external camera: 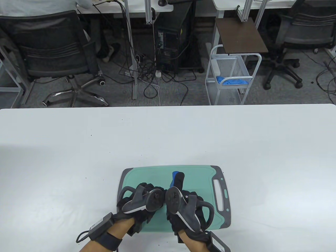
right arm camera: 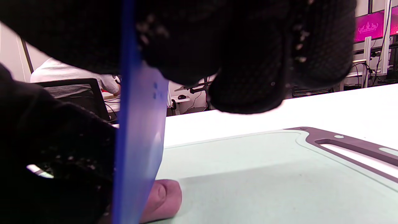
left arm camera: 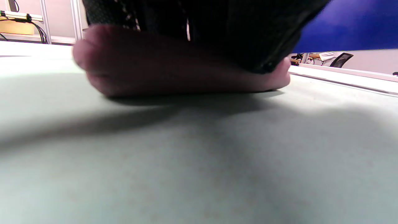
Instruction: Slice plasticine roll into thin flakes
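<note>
Basically slicing: plasticine roll (right arm camera: 163, 199) lies on cutting board (external camera: 199, 176), left hand (external camera: 143, 200) pressing it down, right hand (external camera: 183, 204) gripping blue blade (right arm camera: 138, 140) upright near its end. Keep blade vertical, cut thin, steady the roll.

table view: bright, even, sharp | wrist views: dim, blurred close-ups, soft shadows, backlit

The two hands — left hand (external camera: 143, 200) and right hand (external camera: 183, 203) — crowd the middle of the cutting board (external camera: 221, 221), leaving bare board toward its handle slot — and open white bench (external camera: 275, 147) on every side.
</note>
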Demonstrator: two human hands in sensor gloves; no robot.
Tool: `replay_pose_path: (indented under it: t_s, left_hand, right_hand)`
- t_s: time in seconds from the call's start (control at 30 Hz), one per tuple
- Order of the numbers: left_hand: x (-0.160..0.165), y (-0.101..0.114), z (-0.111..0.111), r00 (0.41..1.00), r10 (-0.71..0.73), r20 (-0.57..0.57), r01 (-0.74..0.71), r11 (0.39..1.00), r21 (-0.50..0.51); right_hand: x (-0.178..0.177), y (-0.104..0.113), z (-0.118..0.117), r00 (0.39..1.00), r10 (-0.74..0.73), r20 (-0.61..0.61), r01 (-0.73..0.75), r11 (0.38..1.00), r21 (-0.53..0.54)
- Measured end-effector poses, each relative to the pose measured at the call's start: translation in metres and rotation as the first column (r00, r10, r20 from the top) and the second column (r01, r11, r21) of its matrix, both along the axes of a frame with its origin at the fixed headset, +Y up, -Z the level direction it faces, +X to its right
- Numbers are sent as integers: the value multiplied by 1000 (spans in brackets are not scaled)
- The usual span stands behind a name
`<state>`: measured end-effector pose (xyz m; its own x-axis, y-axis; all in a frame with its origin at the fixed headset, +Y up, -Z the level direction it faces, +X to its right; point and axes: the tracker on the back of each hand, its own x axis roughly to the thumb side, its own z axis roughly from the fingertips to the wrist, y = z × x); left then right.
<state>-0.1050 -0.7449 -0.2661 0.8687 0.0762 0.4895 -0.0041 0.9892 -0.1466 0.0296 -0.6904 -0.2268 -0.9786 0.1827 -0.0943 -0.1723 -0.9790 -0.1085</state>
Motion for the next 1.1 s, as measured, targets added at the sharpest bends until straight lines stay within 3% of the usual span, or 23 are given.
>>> replay_pose_path:
  t_s: [1.1]
  left_hand:
    - [-1, -2, -2, 1000, 19, -16, -20, 999, -30]
  right_hand:
    - [-16, -22, -4, 993, 114, -11, -114, 993, 41]
